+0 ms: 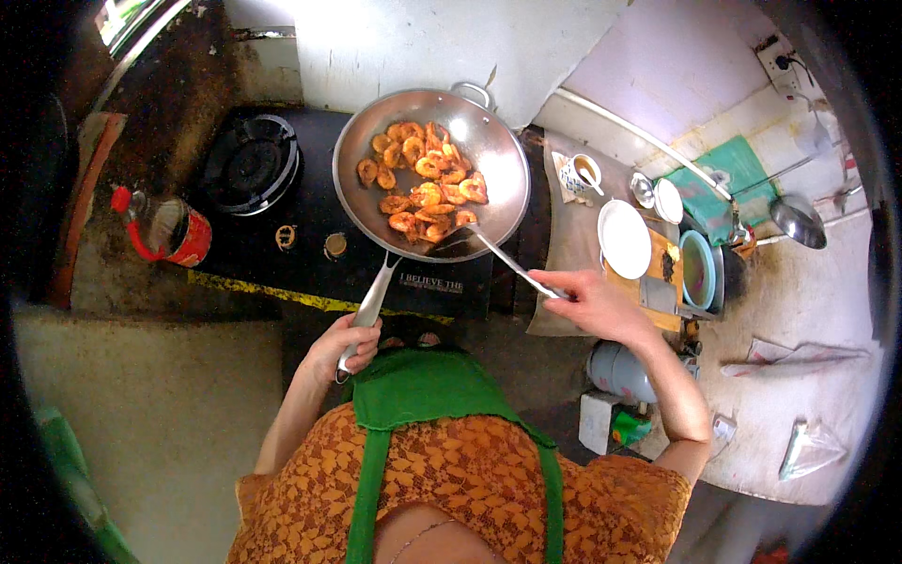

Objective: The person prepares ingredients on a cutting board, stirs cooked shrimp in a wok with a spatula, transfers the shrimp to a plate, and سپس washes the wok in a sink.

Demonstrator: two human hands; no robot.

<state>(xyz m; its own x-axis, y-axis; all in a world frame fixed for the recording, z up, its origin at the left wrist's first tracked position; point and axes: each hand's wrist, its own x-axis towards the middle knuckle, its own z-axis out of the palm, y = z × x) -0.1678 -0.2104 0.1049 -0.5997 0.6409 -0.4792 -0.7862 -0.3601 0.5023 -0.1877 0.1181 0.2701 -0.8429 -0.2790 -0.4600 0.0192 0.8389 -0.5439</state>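
Observation:
A steel wok (505, 155) sits on the black gas stove, its long handle pointing toward me and a small loop handle on the far side. My left hand (346, 346) is closed around the long handle. Curled orange-red shrimp (428, 169), coated in sauce, lie across the middle of the wok. My right hand (597, 303) grips a metal spatula (508, 260) that slants over the wok's near right rim. Its working end reaches into the lower part of the shrimp and is partly hidden.
Left of the wok are a bare burner (252, 164) and an oil bottle (178, 235) with a red cap. To the right stand a white plate (624, 239), a cup with a spoon (583, 173), a cutting board with a cleaver (658, 295) and a blue basin (696, 270). A ladle (799, 222) hangs beyond.

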